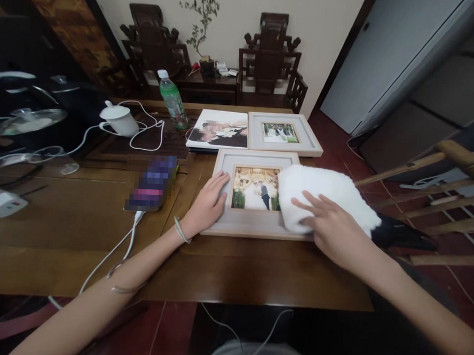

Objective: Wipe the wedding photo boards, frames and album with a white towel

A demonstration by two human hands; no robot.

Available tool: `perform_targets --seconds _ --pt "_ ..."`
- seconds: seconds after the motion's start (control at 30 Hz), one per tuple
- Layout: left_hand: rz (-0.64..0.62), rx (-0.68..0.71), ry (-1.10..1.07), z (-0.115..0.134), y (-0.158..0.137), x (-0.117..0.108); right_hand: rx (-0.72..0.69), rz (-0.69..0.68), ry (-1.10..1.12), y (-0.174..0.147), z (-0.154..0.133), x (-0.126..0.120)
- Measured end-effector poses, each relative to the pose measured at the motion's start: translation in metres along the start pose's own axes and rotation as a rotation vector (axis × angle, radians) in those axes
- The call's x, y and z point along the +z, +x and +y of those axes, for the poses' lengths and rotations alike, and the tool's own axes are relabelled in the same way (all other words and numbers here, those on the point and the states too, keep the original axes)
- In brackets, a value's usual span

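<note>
- Plainly, the rectangular pale-wood picture frame with a grey mat lies face up near the front edge of the brown polished wooden table, seemingly so that both arms reach it easily.
- The left hand rests on the frame's left border, thumb apart from the fingers, grasping nothing around; this probably steadies the frame.
- The right hand lies over a fluffy white cloth, fingers spread on top; whether it also pinches a fold, I cannot tell. The cloth covers the frame's right side, likely shielding the surface from bare fingertips.
- Behind, a second pale-wood frame and a flat white-backed photo panel sit side by side, perhaps to leave the front free.
- Leftward, a pixelated purple phone-like device meets a white cable, presumably for charging, well apart from the cloth.
</note>
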State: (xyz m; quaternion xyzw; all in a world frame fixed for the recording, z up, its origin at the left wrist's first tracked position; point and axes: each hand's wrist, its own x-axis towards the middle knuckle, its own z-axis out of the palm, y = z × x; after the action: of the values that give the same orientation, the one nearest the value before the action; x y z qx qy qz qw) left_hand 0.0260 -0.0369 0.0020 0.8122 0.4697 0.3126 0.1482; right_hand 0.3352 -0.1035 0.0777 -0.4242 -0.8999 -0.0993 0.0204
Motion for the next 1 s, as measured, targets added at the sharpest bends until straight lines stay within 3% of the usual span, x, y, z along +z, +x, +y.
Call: perform_targets --seconds 0.1,0.23,0.43,0.6,0.67,0.8,0.9,1.0 --pt "-0.004 -0.005 0.008 0.002 0.001 -0.001 -0.033 0.016 0.077 -0.023 -0.019 -0.017" --pt "-0.018 0.011 0.019 0.002 0.002 -0.002 -0.038 -0.004 0.097 -0.019 -0.025 -0.022" --pt "-0.024 0.032 0.022 -0.001 0.002 -0.002 0.119 -0.071 0.019 0.030 0.012 0.004" --pt "0.007 0.021 0.006 -0.002 0.001 0.002 0.271 -0.012 -0.030 0.081 0.043 0.014" --pt "0.014 0.021 0.006 -0.002 0.001 0.003 0.236 0.052 -0.040 0.105 0.038 0.011" --pt "0.001 0.035 0.013 -0.003 0.001 0.002 0.032 0.120 -0.058 0.150 0.003 0.010" --pt "-0.002 0.041 0.013 -0.003 0.001 0.001 0.016 0.046 -0.066 0.172 -0.020 0.019" --pt "0.001 0.046 0.005 -0.005 0.000 0.001 0.046 -0.021 -0.060 0.178 -0.022 0.030"
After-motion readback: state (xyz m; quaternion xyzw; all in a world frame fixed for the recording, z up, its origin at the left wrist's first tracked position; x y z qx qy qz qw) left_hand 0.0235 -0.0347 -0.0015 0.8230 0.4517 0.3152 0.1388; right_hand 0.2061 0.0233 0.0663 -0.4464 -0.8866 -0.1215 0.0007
